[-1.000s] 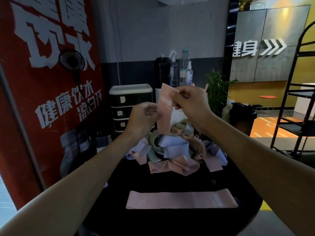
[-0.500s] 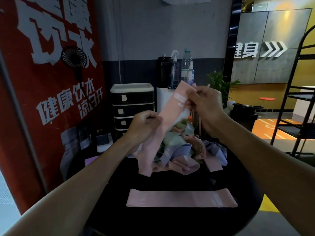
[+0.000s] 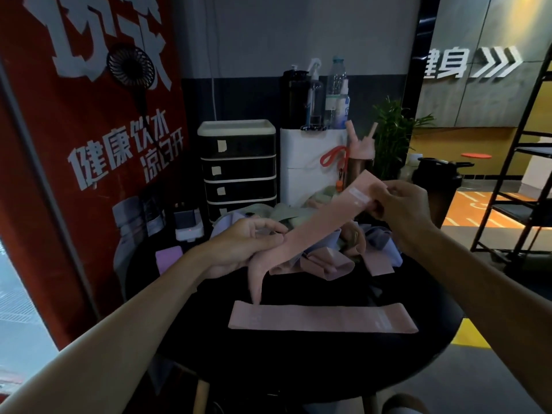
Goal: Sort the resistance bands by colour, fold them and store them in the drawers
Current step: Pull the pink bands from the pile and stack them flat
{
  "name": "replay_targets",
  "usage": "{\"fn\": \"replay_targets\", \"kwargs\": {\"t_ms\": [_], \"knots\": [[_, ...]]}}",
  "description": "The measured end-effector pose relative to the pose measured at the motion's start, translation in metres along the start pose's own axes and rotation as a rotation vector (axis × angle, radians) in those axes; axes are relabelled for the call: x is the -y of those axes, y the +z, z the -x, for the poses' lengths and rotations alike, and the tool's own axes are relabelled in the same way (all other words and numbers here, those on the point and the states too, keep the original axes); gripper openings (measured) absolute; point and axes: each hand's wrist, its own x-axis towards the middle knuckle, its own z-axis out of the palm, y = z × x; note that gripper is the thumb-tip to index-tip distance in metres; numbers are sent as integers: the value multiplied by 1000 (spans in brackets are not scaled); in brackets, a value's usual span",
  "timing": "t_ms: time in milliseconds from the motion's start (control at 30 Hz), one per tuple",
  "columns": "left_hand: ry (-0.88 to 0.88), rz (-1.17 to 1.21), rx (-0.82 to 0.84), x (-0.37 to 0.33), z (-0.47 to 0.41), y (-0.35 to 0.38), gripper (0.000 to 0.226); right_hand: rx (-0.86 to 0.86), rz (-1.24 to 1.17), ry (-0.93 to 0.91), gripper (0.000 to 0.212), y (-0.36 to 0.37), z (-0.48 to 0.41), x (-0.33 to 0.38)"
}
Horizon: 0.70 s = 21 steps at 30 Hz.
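Observation:
I hold a pink resistance band [image 3: 322, 225] stretched slantwise above the round black table [image 3: 430, 348]. My right hand [image 3: 403, 210] pinches its upper end near the white label. My left hand [image 3: 248, 246] pinches it lower down, and the loose tail hangs to the table. A second pink band [image 3: 322, 319] lies flat near the table's front. Behind my hands sits a heap of pink, lilac and green bands [image 3: 337, 252]. A purple band [image 3: 168, 258] lies at the table's left. The black drawer unit [image 3: 239, 171] stands at the back, its drawers closed.
A white box [image 3: 310, 162] with bottles on top stands right of the drawers, beside a pink bottle [image 3: 360, 156] and a plant [image 3: 394, 135]. A red banner [image 3: 74, 144] with a small fan [image 3: 131, 65] is at left. A black shelf rack [image 3: 519, 180] stands at right.
My hands have drawn apart and come down, stretching the pink band out from a short hanging fold into a long slanted strip. Its tail now reaches the table.

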Motion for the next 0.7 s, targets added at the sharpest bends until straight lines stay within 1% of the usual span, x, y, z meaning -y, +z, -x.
{"fn": "replay_targets", "kwargs": {"t_ms": [67, 167, 233, 333, 467, 500, 567, 633, 700], "knots": [[-51, 33, 51, 7, 3, -4, 27, 6, 7, 9, 15, -7, 3, -11], [-90, 45, 56, 18, 11, -7, 27, 22, 65, 16, 22, -18, 12, -27], [-86, 35, 54, 25, 17, -10, 30, 38, 103, -17, 23, -25, 20, -36], [-89, 113, 20, 34, 24, -16, 37, 66, 119, -21, 15, -37, 32, -49], [-70, 243, 11, 45, 36, -24, 48, 112, 111, 29, 4, -52, 50, -61], [-83, 243, -3, 47, 39, -25, 53, 118, 130, 16, 9, -55, 56, -63], [-128, 208, -56, 51, 45, -27, 63, 133, 263, -83, 16, -61, 70, -66], [-147, 172, -141, 53, 49, -24, 55, 149, 366, -169, 12, -65, 82, -69], [-144, 146, -240, 56, 51, -20, 41, 177, 394, -166, 22, -69, 87, -79]]}}
